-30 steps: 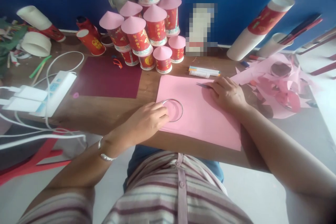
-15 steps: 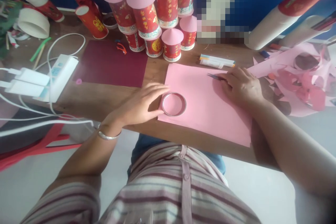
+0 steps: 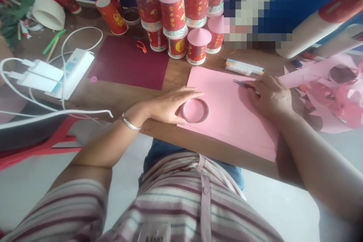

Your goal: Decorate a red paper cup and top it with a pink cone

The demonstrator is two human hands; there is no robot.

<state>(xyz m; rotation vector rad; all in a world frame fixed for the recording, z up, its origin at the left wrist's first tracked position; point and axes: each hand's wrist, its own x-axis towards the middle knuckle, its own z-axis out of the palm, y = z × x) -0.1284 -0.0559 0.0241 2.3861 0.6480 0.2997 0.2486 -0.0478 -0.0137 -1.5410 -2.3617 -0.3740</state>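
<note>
The left hand point(image 3: 174, 105) spreads wide around the left side of a ring point(image 3: 208, 112) lying on pink paper point(image 3: 235, 121) atop the bench point(image 3: 127, 96); the right hand point(image 3: 271, 96) grips a pointed tool point(image 3: 241, 83), possibly scissors.

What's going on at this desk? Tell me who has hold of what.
A person works at pink paper. The left hand is open and curved around the left side of a silver ring, which lies on the paper near its left edge. The right hand holds a pointed tool, perhaps scissors, over the paper. Red cups with pink cone tops stand stacked behind.
</note>
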